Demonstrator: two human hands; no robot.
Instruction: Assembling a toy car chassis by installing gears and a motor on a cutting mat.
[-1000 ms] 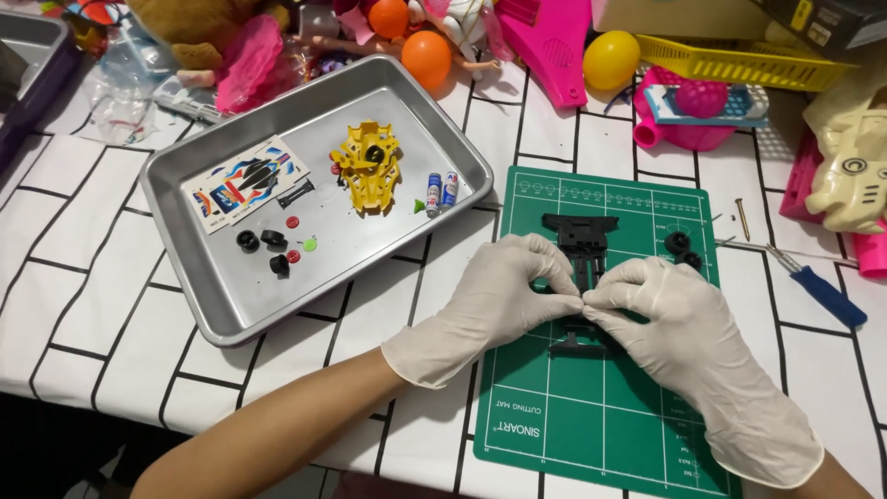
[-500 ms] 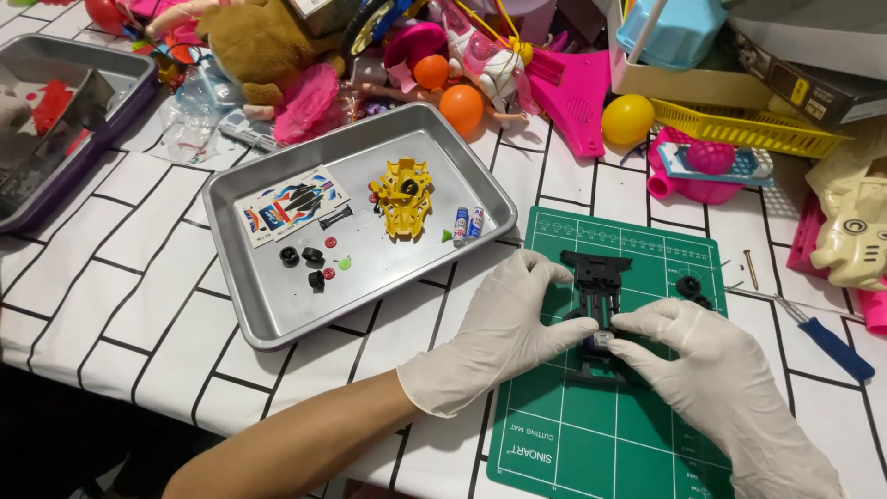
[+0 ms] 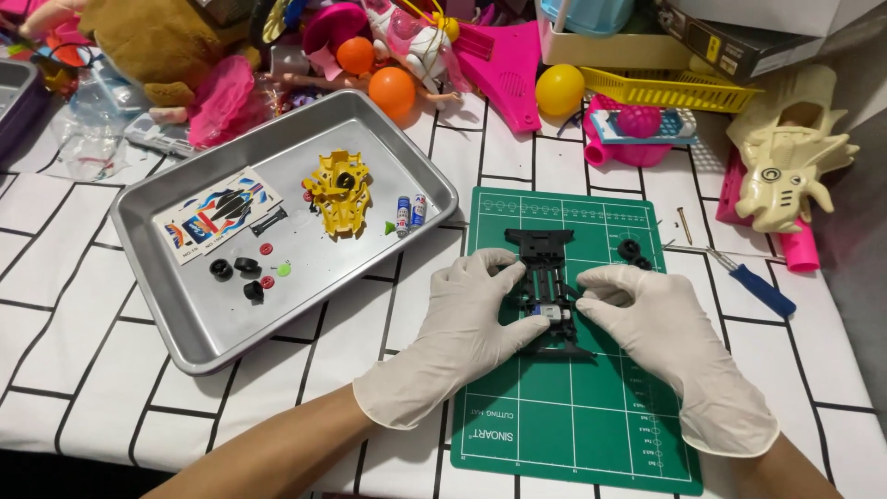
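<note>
White brick-patterned desk, toy clutter along the far edge. Green cutting mat: black toy-car chassis lying flat, long axis running away from the person, wider end plate at the far end. Left hand, gloved: fingers curled, pinching the chassis's left side. Right hand, gloved: fingertips closed on its right side near a small silver motor. Metal tray, left of mat: yellow car body, sticker sheet, black wheels. Blue-handled screwdriver, right of mat.
</note>
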